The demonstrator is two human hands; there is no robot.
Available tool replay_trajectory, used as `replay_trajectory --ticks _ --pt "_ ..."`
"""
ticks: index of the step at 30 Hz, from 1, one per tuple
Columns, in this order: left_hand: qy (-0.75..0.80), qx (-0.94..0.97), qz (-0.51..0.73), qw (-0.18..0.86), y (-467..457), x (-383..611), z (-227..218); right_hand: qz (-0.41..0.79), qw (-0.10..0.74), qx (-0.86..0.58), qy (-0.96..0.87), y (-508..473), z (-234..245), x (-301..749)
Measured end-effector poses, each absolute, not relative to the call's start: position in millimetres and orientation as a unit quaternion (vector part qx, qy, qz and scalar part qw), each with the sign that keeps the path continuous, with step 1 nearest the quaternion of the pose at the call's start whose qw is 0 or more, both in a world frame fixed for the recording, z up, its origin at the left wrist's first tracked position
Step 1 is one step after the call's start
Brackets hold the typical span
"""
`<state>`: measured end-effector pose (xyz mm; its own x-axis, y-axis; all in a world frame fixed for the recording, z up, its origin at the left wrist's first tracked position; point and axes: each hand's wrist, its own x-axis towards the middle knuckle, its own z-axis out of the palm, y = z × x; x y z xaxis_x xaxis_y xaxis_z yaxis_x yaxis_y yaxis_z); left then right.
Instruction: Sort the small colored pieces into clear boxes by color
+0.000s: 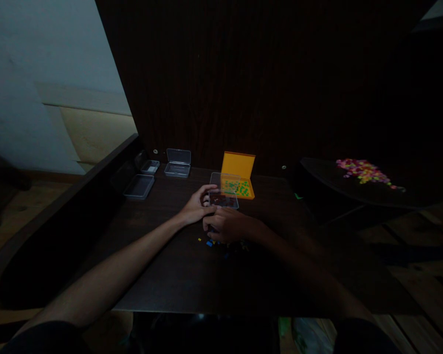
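Observation:
A clear plastic box [233, 201] with its lid up stands on the dark table, with small dark reddish pieces in it. My left hand [196, 207] grips the box at its left side, fingers toward the back corner and thumb along the front. Just in front of the box is my right hand [227, 225], its fingers curled inward; what they hold, if anything, is hidden. Small blue pieces [209, 243] and a yellow piece [200, 239] lie loose below my right hand, partly covered by it. Behind the box, an orange case [238, 164] stands open with small green pieces inside.
Farther left on the table [162, 280] are an open clear box [177, 169], a shallow clear tray [139, 187] and a smaller clear case [150, 167]. A raised wooden side [59, 216] borders the left. Pink and yellow pieces [365, 171] lie on a dark surface at right.

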<state>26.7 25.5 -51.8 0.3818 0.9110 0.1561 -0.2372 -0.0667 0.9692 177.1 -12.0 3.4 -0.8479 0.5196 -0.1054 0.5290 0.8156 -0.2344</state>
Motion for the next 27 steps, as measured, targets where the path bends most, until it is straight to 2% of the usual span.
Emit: replay_trajectory --ticks 27 --pt "0.305 0.555 0.465 0.618 25 27 -50 -0.102 -0.012 0.258 0.961 -16 -12 175"
